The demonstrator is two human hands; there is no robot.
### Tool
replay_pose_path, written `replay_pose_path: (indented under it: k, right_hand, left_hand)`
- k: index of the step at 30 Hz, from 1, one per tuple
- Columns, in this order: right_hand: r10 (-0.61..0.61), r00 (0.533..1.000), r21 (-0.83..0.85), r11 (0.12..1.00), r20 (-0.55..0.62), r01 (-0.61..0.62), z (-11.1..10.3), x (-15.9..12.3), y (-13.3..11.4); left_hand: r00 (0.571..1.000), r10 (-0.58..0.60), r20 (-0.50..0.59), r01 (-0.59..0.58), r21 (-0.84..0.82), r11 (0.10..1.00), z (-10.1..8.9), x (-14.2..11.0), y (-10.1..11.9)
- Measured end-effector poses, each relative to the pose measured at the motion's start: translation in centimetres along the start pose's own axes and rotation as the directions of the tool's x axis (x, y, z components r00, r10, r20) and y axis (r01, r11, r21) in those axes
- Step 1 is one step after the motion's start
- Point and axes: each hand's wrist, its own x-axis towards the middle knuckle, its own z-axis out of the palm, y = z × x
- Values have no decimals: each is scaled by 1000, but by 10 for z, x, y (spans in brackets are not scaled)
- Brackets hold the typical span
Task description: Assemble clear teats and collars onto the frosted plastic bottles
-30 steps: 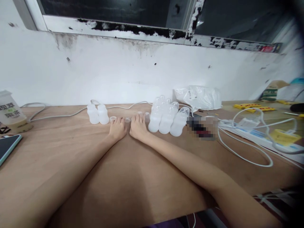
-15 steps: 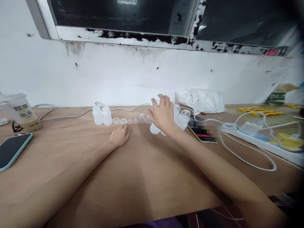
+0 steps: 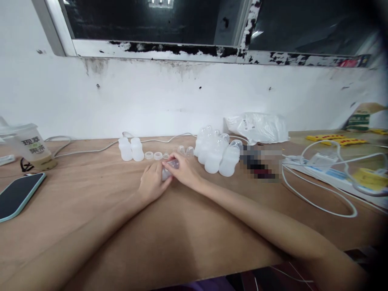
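My left hand and my right hand meet at the middle of the wooden table, both closed around one small white plastic bottle lying between them. Just right of my hands stands a cluster of several capped white bottles. Two uncapped bottles stand to the left. Between these lie white rings and clear caps in a row.
A drink cup and a phone lie at the far left. White cables, a power strip, a plastic bag and yellow items crowd the right. The wall rises right behind the table.
My right hand left the bottle cluster and came back left with one bottle. My left hand lifted slightly and closed on the same bottle.
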Motion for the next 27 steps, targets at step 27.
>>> replay_pose_path:
  k: [27]
  right_hand:
    - [375, 927, -747, 622, 21, -234, 0, 21, 71]
  left_hand:
    - [965, -185, 186, 150, 189, 971, -19, 20, -55]
